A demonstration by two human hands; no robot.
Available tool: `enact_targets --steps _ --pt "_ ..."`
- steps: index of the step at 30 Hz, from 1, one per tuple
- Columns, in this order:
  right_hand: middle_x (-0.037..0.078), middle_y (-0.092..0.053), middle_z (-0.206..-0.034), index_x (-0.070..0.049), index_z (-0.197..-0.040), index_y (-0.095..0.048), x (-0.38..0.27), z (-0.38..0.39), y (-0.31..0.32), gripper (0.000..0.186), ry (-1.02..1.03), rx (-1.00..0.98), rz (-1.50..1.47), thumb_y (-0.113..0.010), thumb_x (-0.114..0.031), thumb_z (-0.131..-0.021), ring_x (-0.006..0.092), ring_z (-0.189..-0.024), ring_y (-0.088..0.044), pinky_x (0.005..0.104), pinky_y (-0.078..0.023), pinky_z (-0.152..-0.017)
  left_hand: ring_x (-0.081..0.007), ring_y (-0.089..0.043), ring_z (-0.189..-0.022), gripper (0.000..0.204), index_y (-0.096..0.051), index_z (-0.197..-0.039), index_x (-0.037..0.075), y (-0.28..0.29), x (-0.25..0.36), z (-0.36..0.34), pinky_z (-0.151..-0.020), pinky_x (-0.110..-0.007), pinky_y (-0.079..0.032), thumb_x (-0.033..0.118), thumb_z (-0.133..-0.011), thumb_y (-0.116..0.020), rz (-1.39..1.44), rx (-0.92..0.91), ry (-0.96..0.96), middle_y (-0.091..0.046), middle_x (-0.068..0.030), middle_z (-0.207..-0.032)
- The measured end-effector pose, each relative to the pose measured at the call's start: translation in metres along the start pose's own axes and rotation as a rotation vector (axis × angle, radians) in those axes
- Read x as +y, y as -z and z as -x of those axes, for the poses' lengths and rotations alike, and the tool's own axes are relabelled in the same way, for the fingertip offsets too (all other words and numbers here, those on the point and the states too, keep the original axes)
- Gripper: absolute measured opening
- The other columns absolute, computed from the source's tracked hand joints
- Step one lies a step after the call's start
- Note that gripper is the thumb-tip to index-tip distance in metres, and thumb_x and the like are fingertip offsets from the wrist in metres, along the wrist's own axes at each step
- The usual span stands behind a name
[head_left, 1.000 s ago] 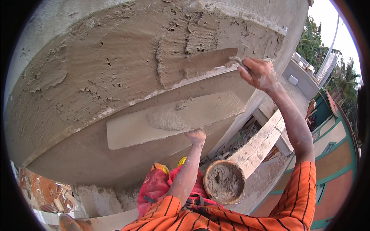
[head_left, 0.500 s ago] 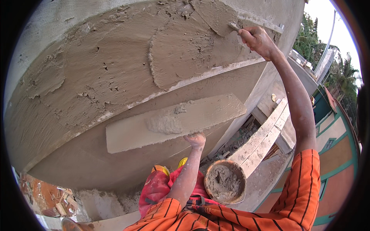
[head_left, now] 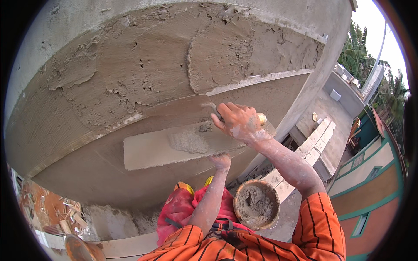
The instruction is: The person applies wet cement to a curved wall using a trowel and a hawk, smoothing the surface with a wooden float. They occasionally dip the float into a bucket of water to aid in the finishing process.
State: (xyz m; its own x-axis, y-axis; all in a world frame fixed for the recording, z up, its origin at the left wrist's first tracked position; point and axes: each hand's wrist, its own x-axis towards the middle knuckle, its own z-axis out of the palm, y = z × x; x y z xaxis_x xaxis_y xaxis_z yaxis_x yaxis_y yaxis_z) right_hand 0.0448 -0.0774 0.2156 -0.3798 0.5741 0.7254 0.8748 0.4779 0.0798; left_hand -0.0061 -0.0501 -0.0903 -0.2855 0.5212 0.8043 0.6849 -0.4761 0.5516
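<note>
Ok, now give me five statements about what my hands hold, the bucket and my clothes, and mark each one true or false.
1. The left hand holds the long, flat, rectangular board at its near edge. True.

2. The right hand is empty. False: it grips the handle of a long-bladed, mortar-stained trowel.

3. The round, brown-rimmed bucket stands to the right of the red trousers. True.

4. The bucket has nothing in it. False: it holds wet grey mortar.

5. The orange shirt has dark stripes. True.
</note>
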Motion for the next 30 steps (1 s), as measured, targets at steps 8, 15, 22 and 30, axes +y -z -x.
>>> enact_targets --steps 8,15,22,30 --pt "0.009 -0.055 -0.058 -0.003 -0.072 -0.057 0.083 -0.071 0.05 0.04 -0.608 0.005 -0.278 -0.054 -0.037 -0.094 0.0173 -0.05 -0.053 0.0355 -0.044 -0.049 -0.0453 -0.05 -0.115 0.074 -0.043 -0.131 -0.002 0.001 -0.025 -0.01 -0.099 -0.055 -0.039 0.02 -0.069 -0.077 -0.07 0.165 -0.103 -0.049 -0.0256 -0.128" --pt "-0.001 -0.048 -0.062 -0.006 -0.074 -0.055 0.197 -0.004 0.044 0.042 -0.98 0.018 -0.694 -0.053 -0.042 -0.094 0.0098 -0.052 -0.049 0.0279 -0.043 -0.049 -0.0498 -0.052 -0.108 0.049 -0.051 -0.12 -0.004 -0.013 -0.002 -0.005 -0.092 -0.06 -0.04 0.013 -0.078 -0.069 0.082 0.08 0.064 -0.055 -0.0267 -0.117" --pt "0.001 -0.055 -0.086 -0.007 -0.112 -0.053 0.129 0.103 0.075 0.03 -1.041 0.028 -1.07 -0.053 -0.033 -0.096 0.0101 -0.066 -0.057 0.0232 -0.047 -0.057 -0.0473 -0.054 -0.107 0.045 -0.057 -0.116 -0.001 -0.03 -0.022 0.033 -0.092 -0.059 -0.04 0.015 -0.076 -0.07 0.171 0.058 0.032 -0.059 -0.0232 -0.115" --pt "0.024 -0.059 -0.104 -0.004 -0.132 -0.041 0.018 0.231 0.088 0.048 -0.849 -0.474 -0.392 -0.061 -0.015 -0.09 0.0418 -0.094 -0.06 0.0477 -0.047 -0.081 -0.0468 -0.054 -0.107 0.044 -0.058 -0.117 0.001 -0.039 -0.014 0.1 -0.094 -0.059 -0.04 0.016 -0.076 -0.069 0.102 -0.066 -0.089 -0.059 -0.0225 -0.116"
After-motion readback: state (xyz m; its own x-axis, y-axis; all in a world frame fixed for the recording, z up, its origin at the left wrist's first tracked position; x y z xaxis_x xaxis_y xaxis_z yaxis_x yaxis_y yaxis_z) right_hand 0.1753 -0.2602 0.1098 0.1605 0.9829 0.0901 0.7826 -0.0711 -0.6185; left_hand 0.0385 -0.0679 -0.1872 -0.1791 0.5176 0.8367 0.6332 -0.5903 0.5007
